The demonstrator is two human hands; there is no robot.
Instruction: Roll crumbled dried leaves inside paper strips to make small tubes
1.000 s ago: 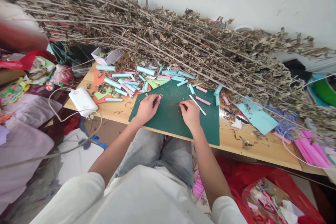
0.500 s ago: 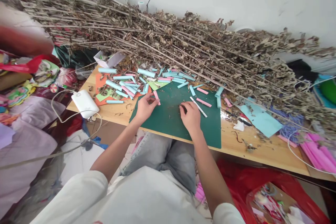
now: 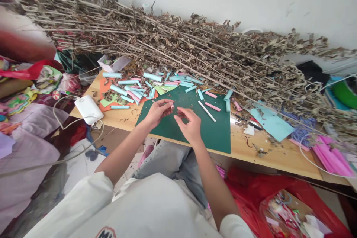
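My left hand (image 3: 159, 113) is closed, pinching a short pink paper tube (image 3: 172, 107) between thumb and fingertips, one end turned toward my right hand. Facing it, my right hand (image 3: 190, 122) has its thumb and fingers curled toward each other close to the tube; any small bit between them is too tiny to make out. Both hands are over a green cutting mat (image 3: 214, 135) sprinkled with dark crumbs. On the mat, right of my hands, lie a thin white stick (image 3: 206, 111) and a pink paper tube (image 3: 212, 106).
Blue paper tubes (image 3: 153, 77) and pink ones lie in a heap behind the mat. Dried leafy stalks (image 3: 167, 41) stretch across the back. A white power bank (image 3: 89, 109) with a cable sits left; blue paper (image 3: 272, 121) lies right. Below is a red bag (image 3: 245, 189).
My right hand has moved left and up, close to my left hand. The pink tube has turned so its end points toward my right fingers. The view has shifted slightly.
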